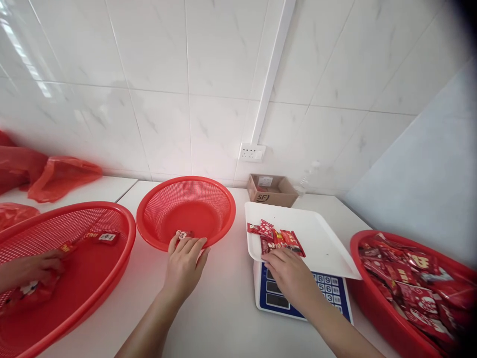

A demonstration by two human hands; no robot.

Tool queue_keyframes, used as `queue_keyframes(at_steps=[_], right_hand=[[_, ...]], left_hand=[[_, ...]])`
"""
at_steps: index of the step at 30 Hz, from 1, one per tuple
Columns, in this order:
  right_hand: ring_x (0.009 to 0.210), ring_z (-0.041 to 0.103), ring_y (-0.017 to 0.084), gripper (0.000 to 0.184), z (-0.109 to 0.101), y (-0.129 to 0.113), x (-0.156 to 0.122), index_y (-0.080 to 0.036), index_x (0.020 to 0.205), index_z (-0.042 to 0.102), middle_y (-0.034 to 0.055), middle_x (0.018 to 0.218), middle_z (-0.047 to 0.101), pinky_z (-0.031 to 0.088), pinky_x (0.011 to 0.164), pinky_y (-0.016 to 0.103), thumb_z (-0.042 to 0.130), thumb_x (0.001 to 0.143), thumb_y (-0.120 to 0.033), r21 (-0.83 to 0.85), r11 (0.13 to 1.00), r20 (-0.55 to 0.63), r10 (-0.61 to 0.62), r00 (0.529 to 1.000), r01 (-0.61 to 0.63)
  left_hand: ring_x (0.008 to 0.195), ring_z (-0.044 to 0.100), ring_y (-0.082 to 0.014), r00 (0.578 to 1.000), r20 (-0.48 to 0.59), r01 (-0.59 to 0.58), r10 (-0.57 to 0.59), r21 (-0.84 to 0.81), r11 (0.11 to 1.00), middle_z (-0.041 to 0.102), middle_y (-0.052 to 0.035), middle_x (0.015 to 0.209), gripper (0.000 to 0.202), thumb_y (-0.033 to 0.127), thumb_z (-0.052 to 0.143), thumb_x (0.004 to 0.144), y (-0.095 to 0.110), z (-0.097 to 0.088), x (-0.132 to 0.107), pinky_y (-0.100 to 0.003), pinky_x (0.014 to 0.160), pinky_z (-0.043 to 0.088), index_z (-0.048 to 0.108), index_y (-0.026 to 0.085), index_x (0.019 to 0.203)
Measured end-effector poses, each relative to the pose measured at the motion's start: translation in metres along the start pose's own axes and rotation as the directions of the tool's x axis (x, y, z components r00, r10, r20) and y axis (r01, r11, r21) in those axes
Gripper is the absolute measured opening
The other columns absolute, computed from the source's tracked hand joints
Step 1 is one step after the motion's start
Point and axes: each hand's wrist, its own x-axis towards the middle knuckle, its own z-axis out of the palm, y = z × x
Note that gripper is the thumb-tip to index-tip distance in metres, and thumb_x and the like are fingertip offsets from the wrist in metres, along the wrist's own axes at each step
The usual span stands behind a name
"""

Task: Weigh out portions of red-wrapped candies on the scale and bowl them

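My left hand is at the near rim of a round red mesh basket, its fingers curled over the edge and the thumb on the near side. Just past those fingertips, a small red snack packet shows inside the basket. My right hand lies over the front left edge of the white tray of a digital scale. Its fingers reach out and touch several red snack packets heaped there. The undersides of these fingers are hidden.
Another person's hand handles red packets in a large red basket at left. A red tub full of packets stands at right. Behind the scale are a cardboard box and a clear bottle. Red plastic bags lie back left.
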Motion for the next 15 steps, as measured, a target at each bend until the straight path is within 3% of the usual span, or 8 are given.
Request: queue_keyframes(at_steps=[3, 7, 12, 15], right_hand=[[0.077, 0.061, 0.018, 0.026, -0.007, 0.002, 0.002, -0.021, 0.087, 0.066, 0.0033, 0.084, 0.066, 0.05, 0.065, 0.03, 0.042, 0.091, -0.012, 0.051, 0.998, 0.057, 0.041, 0.998, -0.044], [0.08, 0.062, 0.018, 0.027, -0.014, 0.0, 0.008, -0.021, 0.089, 0.065, 0.0038, 0.087, 0.066, 0.051, 0.065, 0.029, 0.039, 0.093, -0.016, 0.046, 0.997, 0.118, 0.054, 0.992, -0.06], [0.075, 0.061, 0.02, 0.029, -0.013, -0.002, 0.014, -0.022, 0.086, 0.061, 0.0048, 0.081, 0.065, 0.049, 0.063, 0.031, 0.034, 0.091, -0.013, 0.015, 1.0, 0.073, 0.013, 0.997, -0.014], [0.077, 0.062, 0.02, 0.024, -0.019, -0.007, 0.027, -0.023, 0.087, 0.059, 0.0042, 0.083, 0.065, 0.048, 0.064, 0.032, 0.036, 0.092, -0.021, 0.138, 0.981, 0.019, 0.134, 0.991, -0.136]], left_hand=[[0.093, 0.064, -0.0229, 0.999, 0.04, 0.014, -0.012, -0.031, 0.999, 0.072, -0.0051, 0.094, 0.021, 0.026, 0.045, 0.094, 0.003, -0.005, -0.002, -0.048, 0.101, 0.032, 0.063, 0.02, 0.103], [0.086, 0.063, -0.0225, 0.992, 0.128, 0.007, -0.005, -0.018, 1.0, 0.071, -0.0058, 0.094, 0.025, 0.026, 0.042, 0.095, 0.01, -0.014, -0.006, -0.047, 0.096, 0.036, 0.062, 0.021, 0.109], [0.081, 0.061, -0.0224, 0.982, 0.188, -0.029, 0.027, 0.008, 1.0, 0.07, -0.0068, 0.094, 0.028, 0.023, 0.041, 0.094, 0.015, -0.018, -0.009, -0.044, 0.085, 0.042, 0.062, 0.019, 0.112], [0.083, 0.062, -0.0226, 0.981, 0.194, -0.024, 0.021, 0.01, 1.0, 0.07, -0.0067, 0.096, 0.031, 0.016, 0.04, 0.093, 0.015, -0.017, -0.011, -0.046, 0.089, 0.041, 0.063, 0.02, 0.114]])
